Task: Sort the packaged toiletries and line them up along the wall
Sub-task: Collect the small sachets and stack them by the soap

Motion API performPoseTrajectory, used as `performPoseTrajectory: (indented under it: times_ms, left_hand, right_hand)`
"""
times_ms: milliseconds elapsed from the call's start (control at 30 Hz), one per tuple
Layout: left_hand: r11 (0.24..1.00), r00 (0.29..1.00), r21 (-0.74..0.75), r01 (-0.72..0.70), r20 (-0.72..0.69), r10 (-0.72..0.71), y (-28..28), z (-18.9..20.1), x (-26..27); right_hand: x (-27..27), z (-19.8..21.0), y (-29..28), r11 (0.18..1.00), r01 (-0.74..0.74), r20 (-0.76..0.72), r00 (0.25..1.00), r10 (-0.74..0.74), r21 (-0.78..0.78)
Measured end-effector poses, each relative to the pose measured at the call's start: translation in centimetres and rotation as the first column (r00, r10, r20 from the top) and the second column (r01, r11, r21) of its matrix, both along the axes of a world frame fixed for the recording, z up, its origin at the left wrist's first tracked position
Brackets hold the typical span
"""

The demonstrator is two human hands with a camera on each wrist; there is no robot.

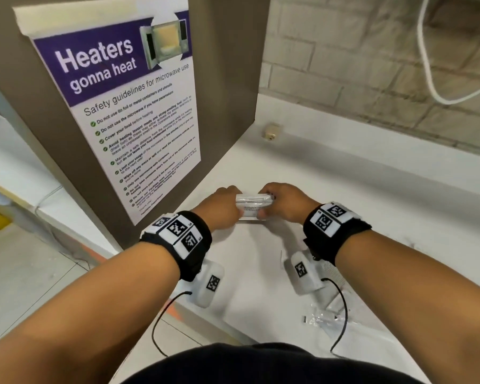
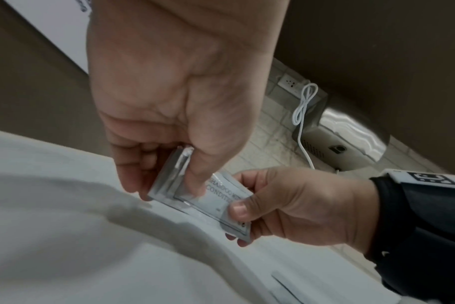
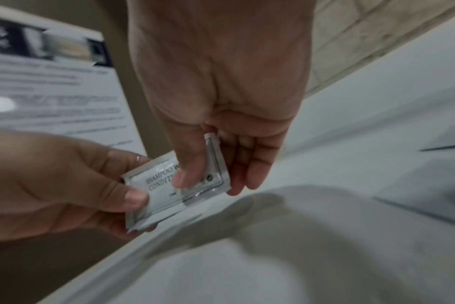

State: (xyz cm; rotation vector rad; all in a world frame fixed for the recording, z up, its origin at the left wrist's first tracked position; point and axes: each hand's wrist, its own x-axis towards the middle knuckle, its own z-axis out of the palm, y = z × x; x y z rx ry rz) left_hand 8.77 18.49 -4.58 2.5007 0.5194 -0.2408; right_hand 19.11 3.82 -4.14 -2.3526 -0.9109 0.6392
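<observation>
A small stack of white shampoo-and-conditioner sachets [image 1: 254, 207] is held just above the white counter [image 1: 344, 195], close to the brown panel. My left hand [image 1: 223, 206] pinches the stack's left end between thumb and fingers. My right hand [image 1: 280, 203] pinches its right end. In the left wrist view the left hand [image 2: 166, 185] grips the sachets [image 2: 221, 202] edge-on, with the right hand [image 2: 286, 205] opposite. The right wrist view shows the right hand [image 3: 213, 181] with its thumb across the printed face of the top sachet [image 3: 159, 191]. How many sachets are in the stack is hard to tell.
A clear plastic packet [image 1: 323, 318] and a flat white packet [image 1: 337, 302] lie on the counter near my right forearm. The brown panel with a microwave poster [image 1: 128, 106] rises on the left. A beige plug adapter [image 1: 271, 132] sits by the brick wall, where a white cable [image 1: 432, 79] hangs.
</observation>
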Motion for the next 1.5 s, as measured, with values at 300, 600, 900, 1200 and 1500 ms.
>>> performPoseTrajectory:
  times_ms: [300,600,900,1200,1500]
  left_hand:
    - [0.853,0.943,-0.487,-0.187,0.155,0.295,-1.0,1.1,7.0]
    - [0.972,0.996,-0.223,-0.071,-0.073,0.056,-2.0,-0.7,14.1]
    - [0.923,0.925,0.058,0.381,-0.013,-0.381,-2.4,0.0,14.8]
    - [0.716,0.79,0.347,0.606,-0.154,-0.594,-2.6,-0.7,15.0]
    - [0.79,0.829,0.257,0.557,-0.114,-0.548,-2.5,-0.5,14.9]
  right_hand:
    - [5.4,1.4,-2.9,0.903,0.416,-0.374,0.858,-0.352,0.105]
    - [9.3,0.6,-3.4,0.914,0.368,-0.364,0.838,-0.406,-0.171]
    - [10.6,0.2,-2.5,0.897,0.303,-0.349,0.842,-0.41,-0.322]
    - [10.2,1.2,-3.2,0.893,0.148,-0.061,0.98,-0.191,-0.425]
    - [7.9,-0.8,-2.6,0.866,0.127,0.239,0.971,-0.009,-0.483]
